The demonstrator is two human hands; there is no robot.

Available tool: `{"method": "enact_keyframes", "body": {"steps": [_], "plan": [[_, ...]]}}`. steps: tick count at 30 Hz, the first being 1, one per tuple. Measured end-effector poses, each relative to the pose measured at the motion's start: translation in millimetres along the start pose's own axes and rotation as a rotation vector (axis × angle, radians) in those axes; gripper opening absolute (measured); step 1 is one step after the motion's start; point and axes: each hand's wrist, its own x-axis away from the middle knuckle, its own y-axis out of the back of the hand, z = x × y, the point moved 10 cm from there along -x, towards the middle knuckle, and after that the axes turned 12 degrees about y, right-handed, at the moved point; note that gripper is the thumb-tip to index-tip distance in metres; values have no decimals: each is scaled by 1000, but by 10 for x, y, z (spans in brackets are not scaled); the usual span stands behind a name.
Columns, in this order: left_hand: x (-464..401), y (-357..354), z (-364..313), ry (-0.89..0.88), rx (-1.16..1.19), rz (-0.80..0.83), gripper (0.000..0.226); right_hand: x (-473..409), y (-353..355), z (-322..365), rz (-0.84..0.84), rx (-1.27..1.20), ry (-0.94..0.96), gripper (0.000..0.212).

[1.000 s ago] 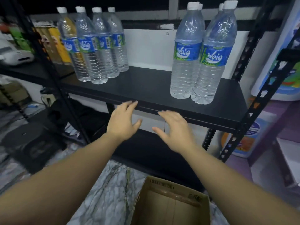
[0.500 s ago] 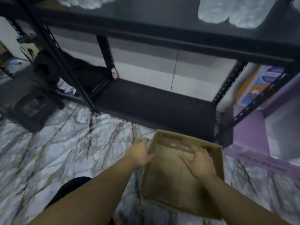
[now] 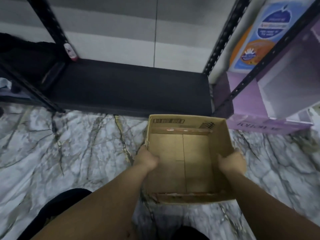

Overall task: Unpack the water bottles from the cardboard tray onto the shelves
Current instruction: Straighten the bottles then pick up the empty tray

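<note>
The cardboard tray [image 3: 187, 158] sits on the marble floor [image 3: 69, 153], just in front of the bottom shelf [image 3: 124, 90]. It is empty inside, and no water bottles show here. The left hand [image 3: 146, 159] grips the tray's left wall, and the right hand [image 3: 231, 161] grips its right wall, thumbs curled over the rims. The unpacking looks done, so the next job is likely moving the tray away. To do it well, hold both sides evenly and lift it flat, so the thin walls don't bend.
</note>
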Motion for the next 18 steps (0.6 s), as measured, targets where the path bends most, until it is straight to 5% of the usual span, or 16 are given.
{"method": "enact_keyframes", "body": {"steps": [6, 18], "plan": [[233, 207, -342, -89, -68, -26, 50, 298, 541, 293, -18, -110, 51, 42], [1499, 1264, -671, -179, 30, -81, 38, 1143, 2062, 1084, -22, -186, 141, 44]]}}
